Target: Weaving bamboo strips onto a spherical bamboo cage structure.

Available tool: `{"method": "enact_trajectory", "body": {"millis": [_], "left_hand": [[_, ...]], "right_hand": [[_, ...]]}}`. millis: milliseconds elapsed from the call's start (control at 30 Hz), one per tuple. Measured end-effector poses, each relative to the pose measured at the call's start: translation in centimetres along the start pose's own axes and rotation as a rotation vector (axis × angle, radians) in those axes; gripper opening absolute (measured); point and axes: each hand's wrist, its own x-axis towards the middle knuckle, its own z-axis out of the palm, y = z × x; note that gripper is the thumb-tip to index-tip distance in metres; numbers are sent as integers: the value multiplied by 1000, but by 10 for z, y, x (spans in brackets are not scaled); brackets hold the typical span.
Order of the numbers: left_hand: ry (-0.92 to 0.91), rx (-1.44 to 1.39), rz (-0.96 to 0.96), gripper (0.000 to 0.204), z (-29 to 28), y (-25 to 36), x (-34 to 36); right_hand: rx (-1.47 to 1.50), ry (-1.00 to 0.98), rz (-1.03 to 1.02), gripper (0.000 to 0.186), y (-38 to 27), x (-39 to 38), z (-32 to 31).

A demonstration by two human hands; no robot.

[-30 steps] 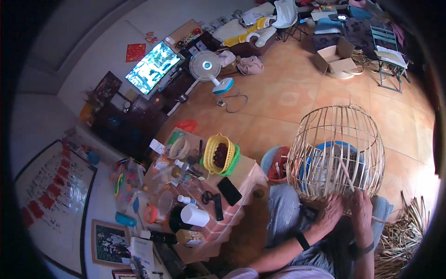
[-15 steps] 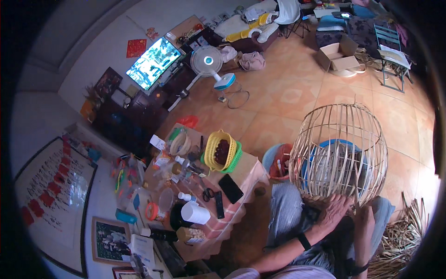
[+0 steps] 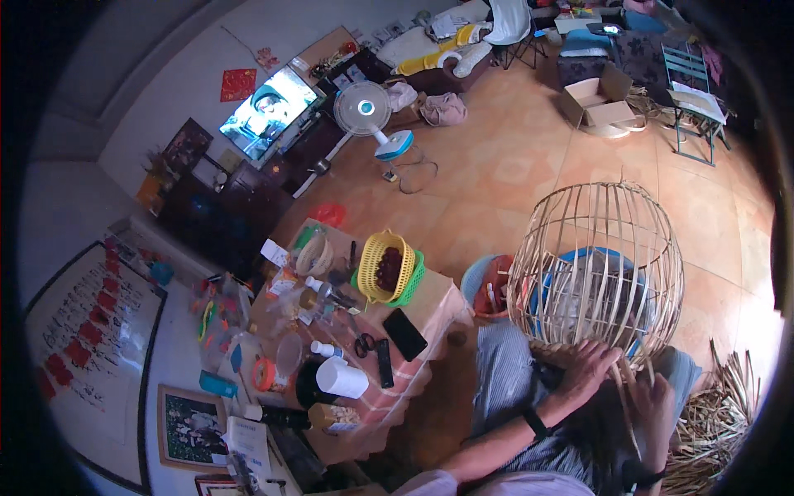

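A wide-meshed bamboo basket (image 3: pixel 597 217) rests against my lap, its near woven edge at my knees. My left hand (image 3: pixel 585 369) is closed on that edge, its fingertips pressed beside a slat. Just to the right, my right hand (image 3: pixel 653 403) is closed on a thin bamboo strip (image 3: pixel 626 409), which runs up to the basket edge and hangs down between my forearms. Behind the ribs shows a blue basin (image 3: pixel 542 285) with clear plastic in it. The fingertips of my right hand are partly hidden.
A pile of bamboo strips (image 3: pixel 719 417) lies at right. To the left, a cluttered table holds a yellow basket (image 3: pixel 382 244), a black phone (image 3: pixel 405 334), scissors (image 3: pixel 364 345) and a white bottle (image 3: pixel 341 378). A fan (image 3: pixel 362 109) and a cardboard box (image 3: pixel 595 103) stand farther off.
My right hand has risen and turned, and a strip now stretches down from the basket edge beside it. My left hand has shifted slightly but stays at the edge.
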Motion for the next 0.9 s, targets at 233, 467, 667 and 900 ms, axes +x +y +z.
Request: {"method": "enact_trajectory", "body": {"millis": [233, 467, 667, 900], "left_hand": [[-21, -12, -16, 52, 0, -3, 1], [8, -19, -12, 51, -6, -1, 4], [69, -56, 6, 48, -17, 2, -6], [129, -65, -15, 46, -22, -18, -8]], "right_hand": [[-113, 231, -313, 21, 41, 51, 45], [-5, -48, -389, 18, 39, 70, 36], [745, -236, -48, 11, 27, 50, 29], [128, -101, -377, 12, 27, 65, 34]]}}
